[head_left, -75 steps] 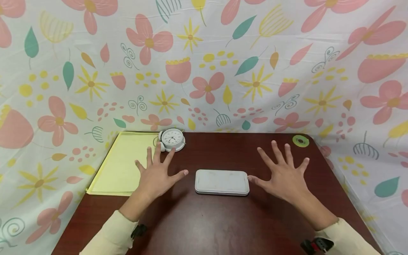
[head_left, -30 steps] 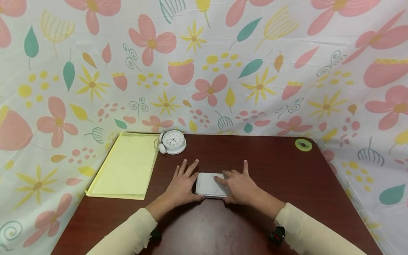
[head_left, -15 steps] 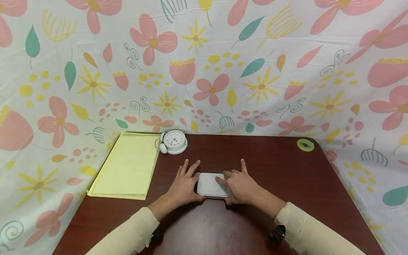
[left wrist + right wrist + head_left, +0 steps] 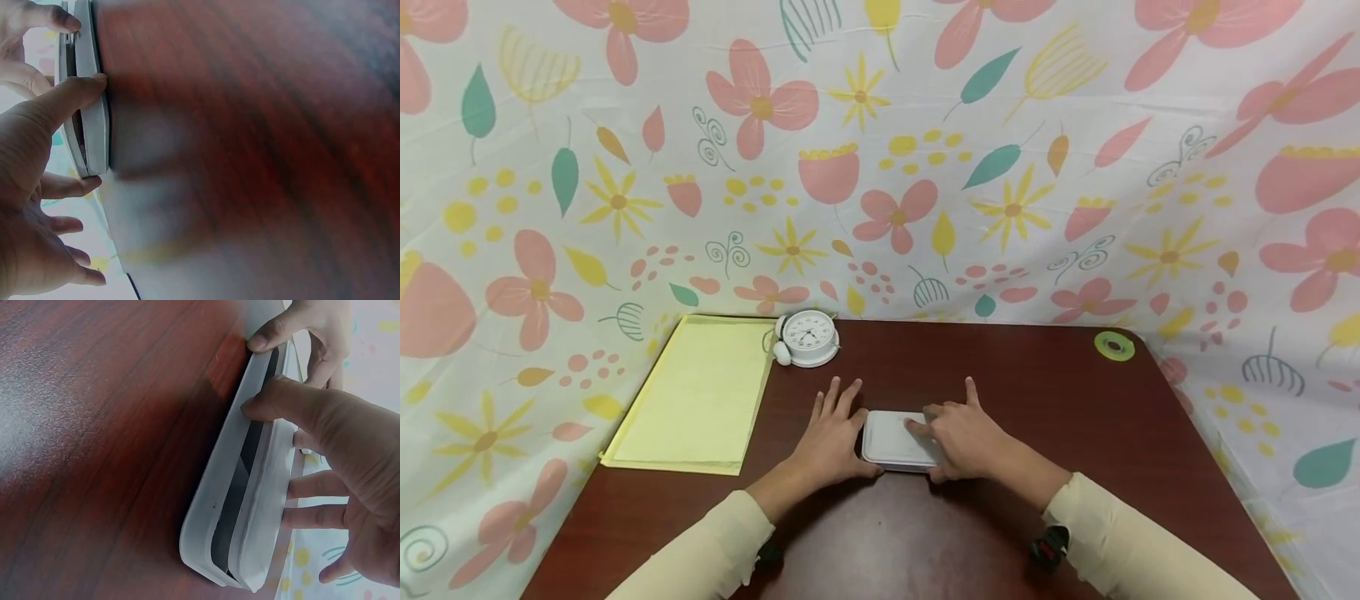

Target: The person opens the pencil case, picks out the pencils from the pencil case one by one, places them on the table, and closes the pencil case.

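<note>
A flat white rectangular case (image 4: 891, 439) lies on the brown table between both hands; its right part is hidden under the right hand. The left hand (image 4: 827, 447) holds the case's left end, with the thumb on the near side, the index finger at the end and the other fingers spread. The right hand (image 4: 967, 439) grips the case from above, thumb on the near side, some fingers on the top and one finger pointing away. In the right wrist view, a dark gap runs between the white lid (image 4: 269, 512) and the white base (image 4: 203, 515).
At the back left, a yellow zip folder (image 4: 688, 400) lies flat, with a white alarm clock (image 4: 809, 337) by its right edge. A green-yellow ring-shaped roll (image 4: 1114, 346) sits at the back right corner. Flower-patterned cloth (image 4: 895, 208) rises behind the table (image 4: 880, 550).
From a spread pose on either side of the case, both hands have come inward and taken hold of it. In the last second they have barely moved.
</note>
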The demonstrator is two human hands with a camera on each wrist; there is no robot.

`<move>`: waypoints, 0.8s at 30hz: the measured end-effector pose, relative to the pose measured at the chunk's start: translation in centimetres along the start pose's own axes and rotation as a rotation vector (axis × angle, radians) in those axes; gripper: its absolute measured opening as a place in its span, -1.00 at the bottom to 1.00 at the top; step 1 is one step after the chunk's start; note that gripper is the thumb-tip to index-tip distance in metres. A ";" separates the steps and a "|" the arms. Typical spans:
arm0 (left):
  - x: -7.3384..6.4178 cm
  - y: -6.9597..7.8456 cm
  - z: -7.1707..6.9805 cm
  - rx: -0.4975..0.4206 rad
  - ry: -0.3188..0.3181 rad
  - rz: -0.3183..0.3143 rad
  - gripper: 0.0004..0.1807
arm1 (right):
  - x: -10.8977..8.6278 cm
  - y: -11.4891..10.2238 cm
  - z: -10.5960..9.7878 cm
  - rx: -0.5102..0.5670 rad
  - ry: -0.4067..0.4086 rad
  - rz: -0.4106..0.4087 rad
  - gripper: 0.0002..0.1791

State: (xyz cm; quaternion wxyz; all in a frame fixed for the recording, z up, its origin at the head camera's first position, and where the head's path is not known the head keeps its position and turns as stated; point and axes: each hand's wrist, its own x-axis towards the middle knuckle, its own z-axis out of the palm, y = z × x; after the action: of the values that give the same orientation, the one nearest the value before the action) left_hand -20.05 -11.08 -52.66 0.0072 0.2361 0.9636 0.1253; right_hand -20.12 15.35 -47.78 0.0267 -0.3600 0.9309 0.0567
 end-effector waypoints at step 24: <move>0.0 -0.6 -0.1 -0.180 0.012 -0.027 0.10 | 0.3 1.9 -1.3 0.302 -0.098 0.032 -0.16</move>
State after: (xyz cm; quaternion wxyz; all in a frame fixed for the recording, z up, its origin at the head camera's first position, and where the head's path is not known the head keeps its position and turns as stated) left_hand -20.36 -11.57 -52.72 0.0243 0.2205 0.9516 0.2128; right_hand -21.62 16.34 -46.31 0.1252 -0.3336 0.9321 -0.0658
